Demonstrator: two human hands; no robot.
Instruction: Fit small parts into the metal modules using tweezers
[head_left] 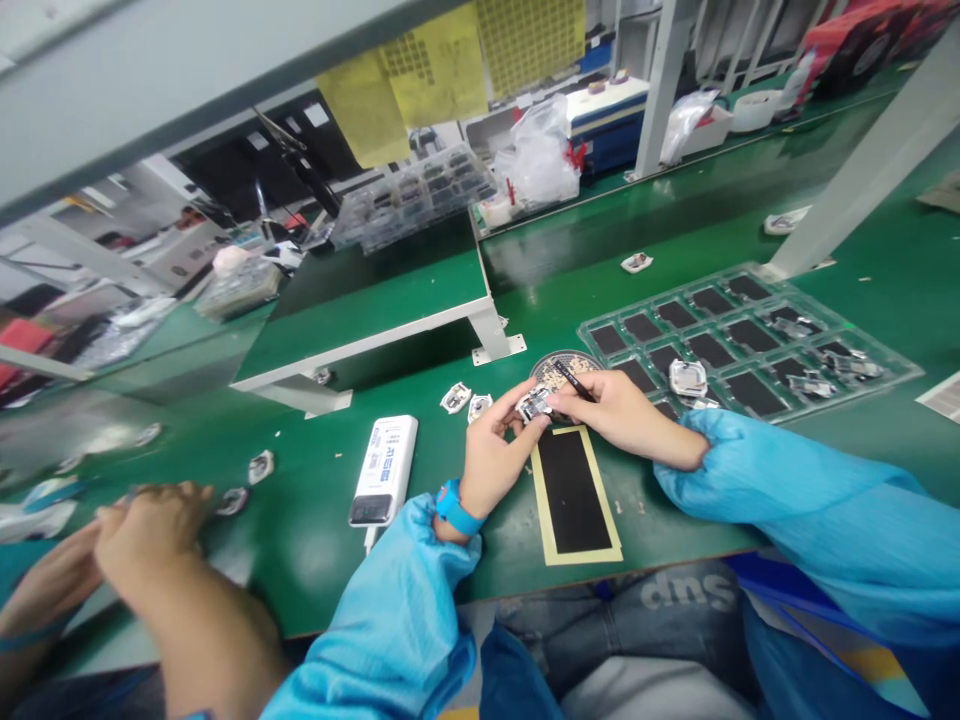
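A small white-rimmed housing with electronic parts inside [535,401] is pinched in the fingers of my left hand [496,450]. My right hand [622,415] grips slim black tweezers [574,380], and its fingertips touch the housing's right side. The tweezers' working tips are hard to make out. Just behind my hands is a round dish [559,358] of small beige pieces, partly covered by them. Below them lies a black pad with a pale yellow border [576,492]. Two similar white housings [455,397] rest left of my fingers.
A clear compartment tray [709,350] with dark inserts and several loose parts spreads to the right. Left of me stands a white power bank [384,470] with a cable. A raised green shelf [375,310] is behind. Another person's hands [150,530] work at far left.
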